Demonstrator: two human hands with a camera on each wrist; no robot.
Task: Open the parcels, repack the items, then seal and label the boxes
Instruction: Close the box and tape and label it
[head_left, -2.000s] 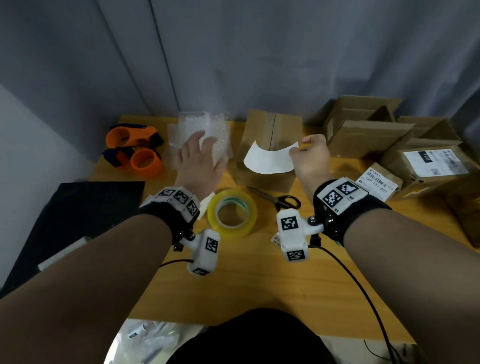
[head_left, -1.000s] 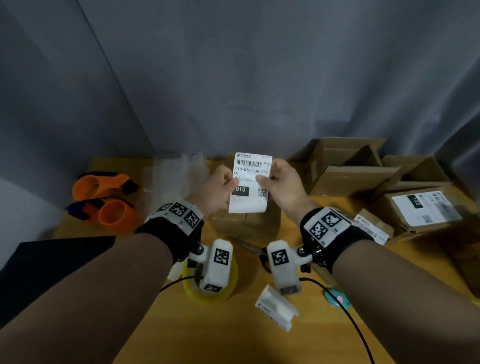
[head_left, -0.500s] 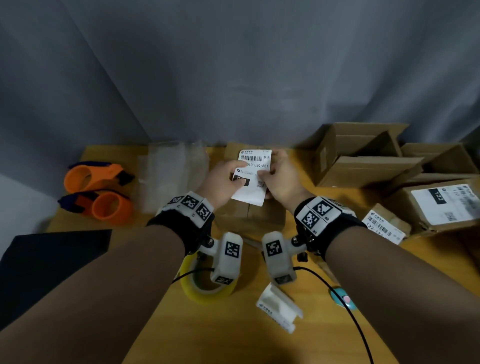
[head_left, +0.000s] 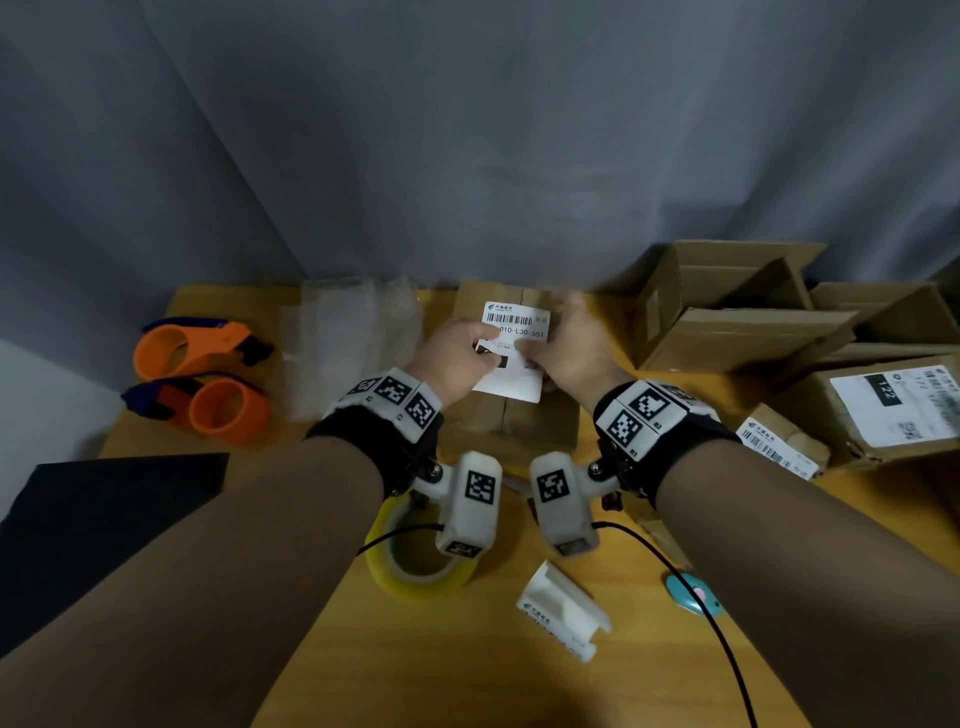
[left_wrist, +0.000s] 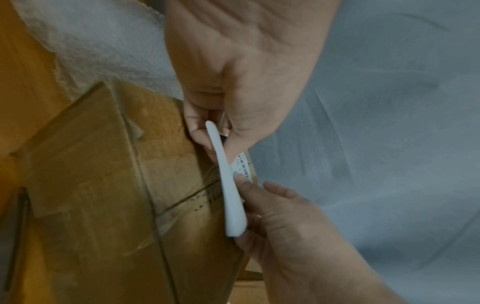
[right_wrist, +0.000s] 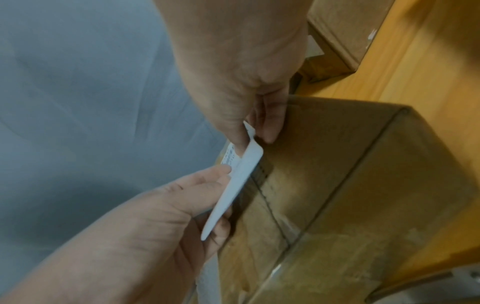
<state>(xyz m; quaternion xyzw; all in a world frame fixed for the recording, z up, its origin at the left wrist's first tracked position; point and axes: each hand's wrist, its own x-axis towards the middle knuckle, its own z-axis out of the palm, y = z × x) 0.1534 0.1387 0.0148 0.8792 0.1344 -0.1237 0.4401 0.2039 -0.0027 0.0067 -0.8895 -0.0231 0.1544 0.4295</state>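
A white shipping label (head_left: 515, 358) with a barcode hangs just over the top of a taped brown box (head_left: 511, 423) at mid-table. My left hand (head_left: 470, 353) pinches the label's left edge between thumb and fingers. On the other side my right hand (head_left: 550, 345) pinches the right edge. In the left wrist view the label (left_wrist: 231, 191) stands edge-on, close above the box (left_wrist: 103, 185), with my left hand (left_wrist: 214, 133) at its near end. In the right wrist view my right hand (right_wrist: 255, 133) grips the label (right_wrist: 241, 181) over the box's seam (right_wrist: 270, 201).
A yellow tape roll (head_left: 415, 564) and white backing paper (head_left: 563, 608) lie near me. Two orange tape dispensers (head_left: 200, 358) and bubble wrap (head_left: 337, 343) sit at the left. Open boxes (head_left: 727, 312) and labelled parcels (head_left: 893, 405) crowd the right. A black mat (head_left: 104, 499) lies at the front left.
My left hand left the bubble wrap and joined the right on the label. Both hands then brought the label, print side up, down toward the box top.
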